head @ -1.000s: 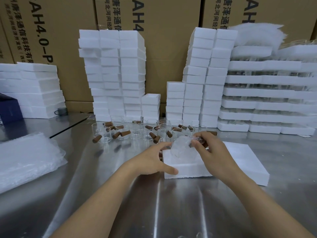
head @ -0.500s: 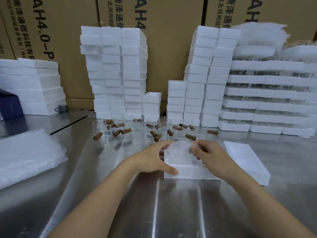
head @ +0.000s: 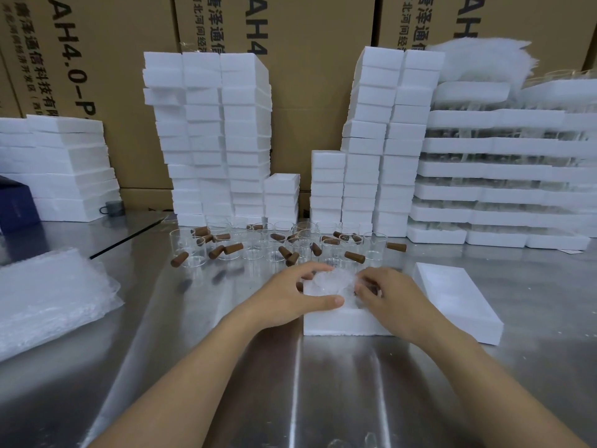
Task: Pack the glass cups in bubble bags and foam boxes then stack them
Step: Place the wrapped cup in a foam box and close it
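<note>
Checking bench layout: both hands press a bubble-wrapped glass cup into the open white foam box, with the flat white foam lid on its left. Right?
No. The head view shows the flat white foam lid lying right of the open white foam box, not left.

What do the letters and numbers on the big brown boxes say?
"AH4.0-P", cut off, sideways on the left cardboard box.
"泽通信科技有", big characters, same box.
"AH4" and "唐泽通信", cut off, on the middle cardboard box.
"AH", cut off, on the right cardboard box.
Smaller Chinese print on the boxes: too blurred to read.
</note>
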